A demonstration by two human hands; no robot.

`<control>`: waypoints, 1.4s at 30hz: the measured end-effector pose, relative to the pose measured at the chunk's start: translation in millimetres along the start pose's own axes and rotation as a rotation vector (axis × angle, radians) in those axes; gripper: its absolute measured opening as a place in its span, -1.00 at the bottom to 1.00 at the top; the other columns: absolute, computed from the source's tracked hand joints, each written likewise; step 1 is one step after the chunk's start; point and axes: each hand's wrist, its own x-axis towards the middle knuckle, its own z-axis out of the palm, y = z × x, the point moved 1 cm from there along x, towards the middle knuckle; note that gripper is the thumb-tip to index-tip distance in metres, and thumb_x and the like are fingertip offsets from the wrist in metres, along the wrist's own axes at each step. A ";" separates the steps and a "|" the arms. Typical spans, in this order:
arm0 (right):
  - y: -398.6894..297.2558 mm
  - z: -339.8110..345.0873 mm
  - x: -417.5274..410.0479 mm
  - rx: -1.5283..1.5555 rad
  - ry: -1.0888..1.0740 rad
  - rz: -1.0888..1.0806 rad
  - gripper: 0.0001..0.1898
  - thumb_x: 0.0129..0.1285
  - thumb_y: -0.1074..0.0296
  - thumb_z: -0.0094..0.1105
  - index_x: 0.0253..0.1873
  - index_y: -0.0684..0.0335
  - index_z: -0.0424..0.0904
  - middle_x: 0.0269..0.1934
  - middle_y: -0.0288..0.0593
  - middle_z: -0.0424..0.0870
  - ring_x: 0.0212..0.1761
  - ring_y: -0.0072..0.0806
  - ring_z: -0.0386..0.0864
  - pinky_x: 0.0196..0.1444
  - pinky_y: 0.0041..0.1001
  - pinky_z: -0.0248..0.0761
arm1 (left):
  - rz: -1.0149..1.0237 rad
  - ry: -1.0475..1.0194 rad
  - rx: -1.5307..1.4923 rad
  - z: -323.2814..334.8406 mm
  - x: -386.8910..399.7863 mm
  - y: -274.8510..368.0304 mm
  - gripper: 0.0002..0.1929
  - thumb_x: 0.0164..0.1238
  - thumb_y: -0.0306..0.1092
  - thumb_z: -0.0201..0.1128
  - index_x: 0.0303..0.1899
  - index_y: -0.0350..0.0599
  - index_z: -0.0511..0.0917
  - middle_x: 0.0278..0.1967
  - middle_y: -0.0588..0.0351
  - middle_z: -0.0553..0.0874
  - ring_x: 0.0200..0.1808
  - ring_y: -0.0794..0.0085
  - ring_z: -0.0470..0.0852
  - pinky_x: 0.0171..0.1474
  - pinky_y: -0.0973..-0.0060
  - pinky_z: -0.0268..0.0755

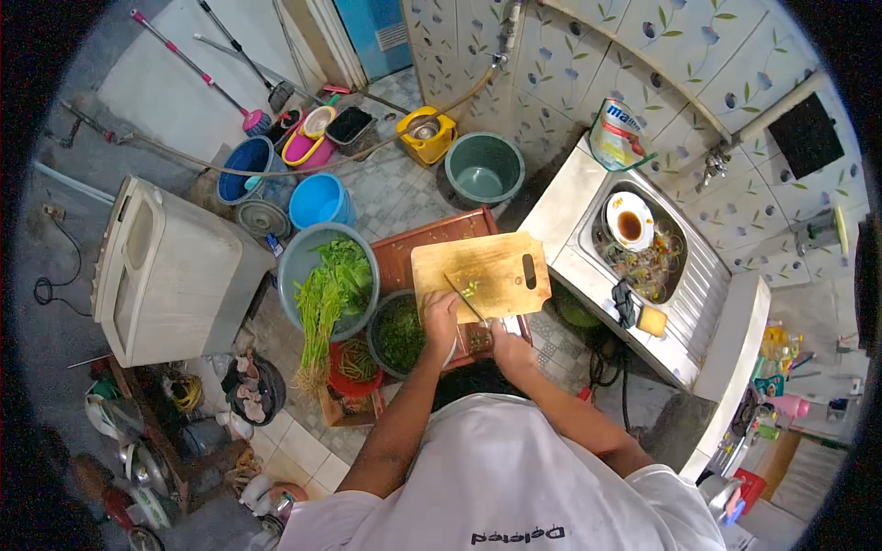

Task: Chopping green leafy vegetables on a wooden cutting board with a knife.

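Observation:
My right hand (513, 351) grips the handle of a knife (467, 297). Its blade lies slantwise across a wooden cutting board (480, 262), with a few chopped green bits (471, 287) beside it. On the board's near left part rests my left hand (441, 315), fingers bent close to the blade; whether it pinches anything is hidden. Just left of that hand, a basin of chopped greens (400, 335) sits partly behind my forearm. Farther left, a large grey basin (286, 289) holds leafy greens (337, 275), their long stems hanging over its rim.
A red bowl of cut stems (357, 368) stands below the basins. The board lies over a low brown table (406, 248). At right is a steel sink (703, 275) with dishes; a green tub (484, 169) and blue bucket (320, 200) stand beyond. A hose (386, 141) crosses the back.

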 end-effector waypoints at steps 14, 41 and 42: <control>4.8 11.2 13.5 0.076 0.114 0.007 -0.72 0.48 0.06 -0.19 -0.01 0.16 0.23 -0.38 0.23 0.63 -0.33 0.12 0.67 -0.36 0.00 0.52 | -0.048 -0.078 -0.023 -1.5 1.7 -14.6 -0.92 0.07 -0.52 0.21 -0.41 -0.26 0.65 -0.40 -0.14 0.63 -0.25 -0.01 0.59 -0.12 0.19 0.42; -7.3 22.6 -35.6 0.134 0.090 0.136 -0.71 0.44 0.08 -0.14 0.03 0.17 0.30 -0.42 0.28 0.62 -0.33 0.22 0.63 -0.31 0.10 0.46 | 0.010 -0.094 0.009 -3.4 -2.3 -17.4 -0.87 0.06 -0.60 0.30 -0.30 -0.34 0.63 -0.33 -0.14 0.62 -0.21 -0.03 0.58 -0.12 0.19 0.42; -6.2 21.5 -35.6 0.129 0.087 0.130 -0.71 0.45 0.10 -0.15 0.04 0.18 0.29 -0.42 0.27 0.62 -0.34 0.21 0.63 -0.33 0.09 0.46 | 0.021 -0.083 -0.002 -3.0 -2.1 -16.3 -0.87 0.05 -0.60 0.30 -0.31 -0.34 0.63 -0.33 -0.14 0.62 -0.20 -0.03 0.57 -0.10 0.19 0.41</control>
